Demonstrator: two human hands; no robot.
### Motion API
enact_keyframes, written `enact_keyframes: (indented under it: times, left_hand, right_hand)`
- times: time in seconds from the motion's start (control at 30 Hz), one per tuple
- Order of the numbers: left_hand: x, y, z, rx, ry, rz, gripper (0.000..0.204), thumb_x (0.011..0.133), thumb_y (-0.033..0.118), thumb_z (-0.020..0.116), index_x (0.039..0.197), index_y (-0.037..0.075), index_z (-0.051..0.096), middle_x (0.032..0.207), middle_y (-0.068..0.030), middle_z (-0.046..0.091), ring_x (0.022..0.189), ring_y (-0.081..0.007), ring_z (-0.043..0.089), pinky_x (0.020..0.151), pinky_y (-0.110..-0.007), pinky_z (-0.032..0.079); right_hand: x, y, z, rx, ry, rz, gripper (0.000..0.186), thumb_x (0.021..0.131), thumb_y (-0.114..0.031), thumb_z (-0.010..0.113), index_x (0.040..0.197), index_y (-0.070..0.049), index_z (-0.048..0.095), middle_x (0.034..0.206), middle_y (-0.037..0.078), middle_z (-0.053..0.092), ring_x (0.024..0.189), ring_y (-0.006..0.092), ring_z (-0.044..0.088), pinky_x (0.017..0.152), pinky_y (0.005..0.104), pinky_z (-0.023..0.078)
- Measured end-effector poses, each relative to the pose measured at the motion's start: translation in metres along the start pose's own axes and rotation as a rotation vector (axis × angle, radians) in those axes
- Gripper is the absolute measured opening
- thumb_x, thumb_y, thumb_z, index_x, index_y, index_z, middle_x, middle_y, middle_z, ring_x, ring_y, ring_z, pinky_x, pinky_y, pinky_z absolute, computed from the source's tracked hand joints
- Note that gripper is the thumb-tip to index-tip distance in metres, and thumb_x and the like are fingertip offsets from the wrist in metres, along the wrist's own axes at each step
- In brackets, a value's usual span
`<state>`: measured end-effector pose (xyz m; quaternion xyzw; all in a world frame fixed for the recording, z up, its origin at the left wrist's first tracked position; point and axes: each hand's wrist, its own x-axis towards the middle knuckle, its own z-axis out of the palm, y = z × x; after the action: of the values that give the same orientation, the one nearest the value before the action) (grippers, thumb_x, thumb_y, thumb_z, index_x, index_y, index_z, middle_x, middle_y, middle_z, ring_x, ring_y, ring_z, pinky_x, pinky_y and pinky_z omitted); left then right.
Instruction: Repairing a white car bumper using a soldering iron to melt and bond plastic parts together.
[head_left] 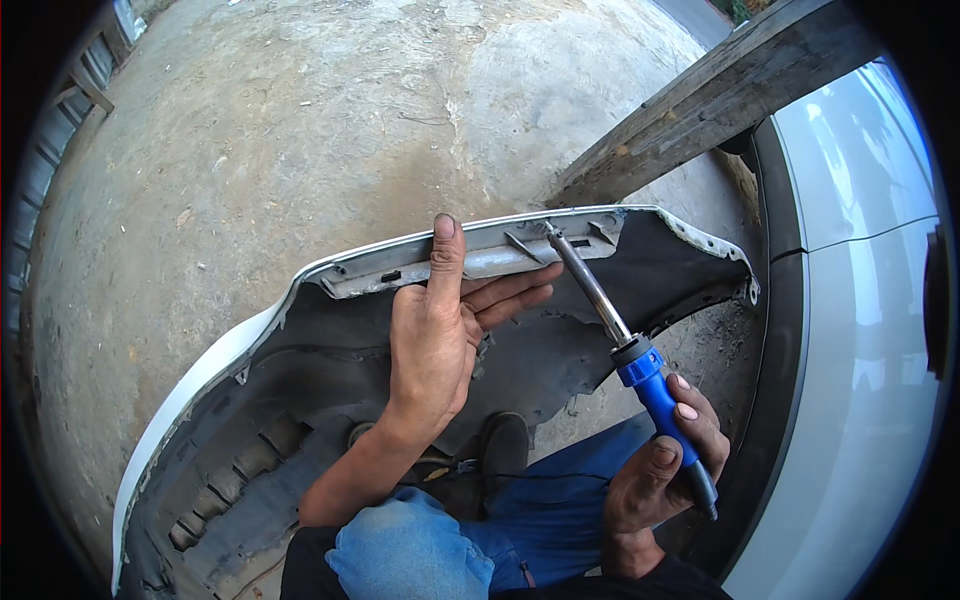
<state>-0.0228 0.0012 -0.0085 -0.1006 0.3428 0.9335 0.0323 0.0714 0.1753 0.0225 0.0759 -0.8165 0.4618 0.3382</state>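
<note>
A car bumper [560,340], white along its outer edge and dark inside, lies across my lap. My left hand [440,310] grips its upper edge near the middle, the thumb over the rim and the fingers under a grey flange [500,262]. In my right hand [665,455] is a soldering iron [655,395] with a blue handle, a black end and a long metal barrel. The barrel slants up and left, and its tip meets the flange just right of my left fingers. Slots and small ribs show along that flange.
A white car body [870,330] with dark trim stands close on the right. A thick wooden beam [700,110] slants down to the concrete floor [300,130] beyond the bumper. A thin black cable [545,476] crosses my jeans, above a dark shoe [503,450].
</note>
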Motion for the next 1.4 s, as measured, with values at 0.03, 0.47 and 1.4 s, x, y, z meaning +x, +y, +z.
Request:
enact_keyframes:
  times: [0.03,0.47,1.4]
  left_hand:
    - [0.000,-0.001,0.000,-0.001,-0.002,0.000,0.076,0.105,0.052,0.042,0.114,-0.022,0.056,0.108,-0.0323,0.067,0.101,-0.0375,0.072,0.088,-0.043,0.062]
    - [0.000,-0.002,-0.001,0.044,-0.003,0.023,0.068,0.106,0.049,0.039,0.118,-0.015,0.058,0.109,-0.0292,0.068,0.103,-0.0369,0.071,0.089,-0.041,0.062]
    - [0.005,-0.008,0.001,0.151,0.084,0.066,0.070,0.106,0.050,0.039,0.113,-0.017,0.059,0.105,-0.0295,0.069,0.099,-0.0377,0.072,0.089,-0.045,0.061]
  right_hand:
    - [0.000,0.000,0.000,0.000,0.005,0.002,0.032,0.096,-0.036,0.067,0.108,-0.006,0.059,0.112,0.021,0.068,0.105,0.0270,0.067,0.096,0.0399,0.051]
    - [0.065,-0.002,-0.052,0.791,0.113,0.603,0.051,0.104,-0.044,0.050,0.140,-0.008,0.042,0.132,0.020,0.051,0.123,0.0249,0.059,0.106,0.0320,0.051]
    - [-0.256,0.277,-0.161,0.754,1.004,1.426,0.042,0.094,-0.042,0.069,0.117,-0.007,0.066,0.114,0.002,0.071,0.083,0.0095,0.066,0.068,0.0228,0.055]
